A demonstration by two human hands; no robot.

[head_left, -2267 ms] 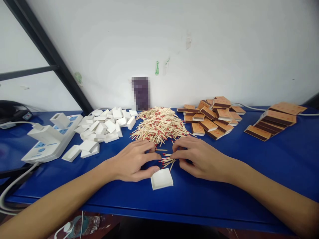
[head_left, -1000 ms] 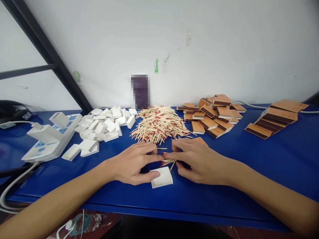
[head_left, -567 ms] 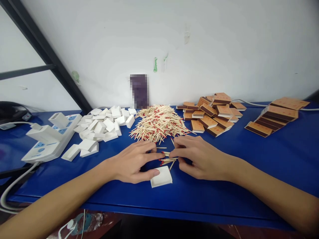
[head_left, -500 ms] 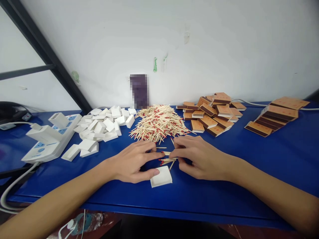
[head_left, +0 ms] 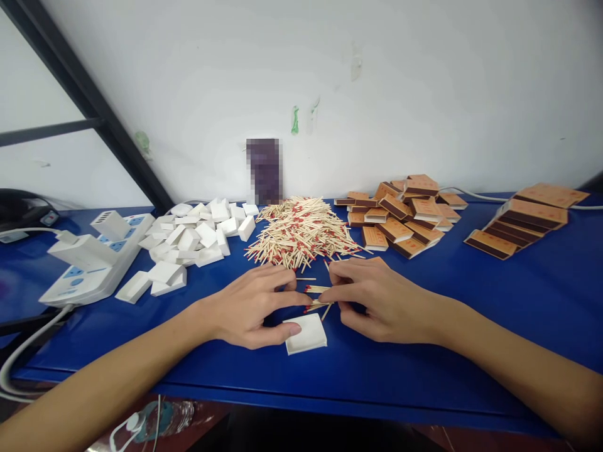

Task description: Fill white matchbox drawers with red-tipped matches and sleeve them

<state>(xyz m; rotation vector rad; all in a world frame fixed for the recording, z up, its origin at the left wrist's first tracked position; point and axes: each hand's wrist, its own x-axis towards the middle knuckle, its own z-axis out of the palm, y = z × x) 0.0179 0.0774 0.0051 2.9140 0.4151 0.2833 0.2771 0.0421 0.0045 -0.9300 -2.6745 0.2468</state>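
My left hand [head_left: 257, 306] is open, its thumb resting on the edge of a white matchbox tray [head_left: 308, 334] that lies on the blue table. Its index fingertip touches the red heads of a few loose matches [head_left: 321, 307]. Opposite, my right hand [head_left: 381, 298] presses an index fingertip on the same matches, with its thumb held apart from that finger and the other fingers bent. Just beyond both hands rises a large heap of red-tipped matches [head_left: 304, 232].
A pile of white trays [head_left: 198, 232] lies at left, beside a power strip [head_left: 98, 263] with plugs. Brown matchbox sleeves [head_left: 400, 216] are heaped at right, with another stack of sleeves [head_left: 522, 220] farther right. A wall stands behind the table [head_left: 471, 351].
My index fingertips have shifted slightly towards me, from the upper matches onto the lower ones. My left thumb stays on the tray.
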